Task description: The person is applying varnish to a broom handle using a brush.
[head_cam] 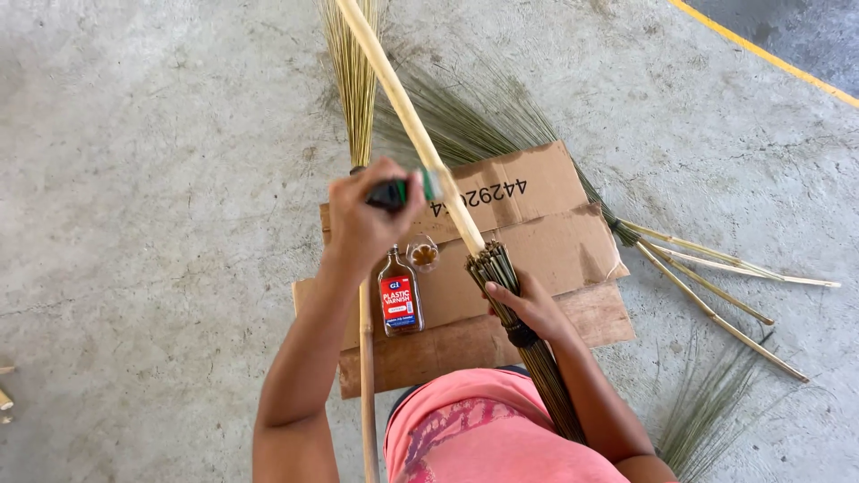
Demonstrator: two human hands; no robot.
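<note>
While right fingers (528,309) clamp the broom bundle (510,295), left hand (362,219) grips a brush (403,190) above the red-labelled bottle (400,295).

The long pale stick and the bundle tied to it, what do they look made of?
The stick looks like bare wood or bamboo: pale, smooth, dull. The bundle seems to be thin dried plant ribs, greenish-brown and stiff, bound by a dark band. The right hand grips it; the left hand holds a small brush-like tool.

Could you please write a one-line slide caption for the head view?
Right hand grips a stick broom; left hand brushes its pale handle above cardboard.
</note>
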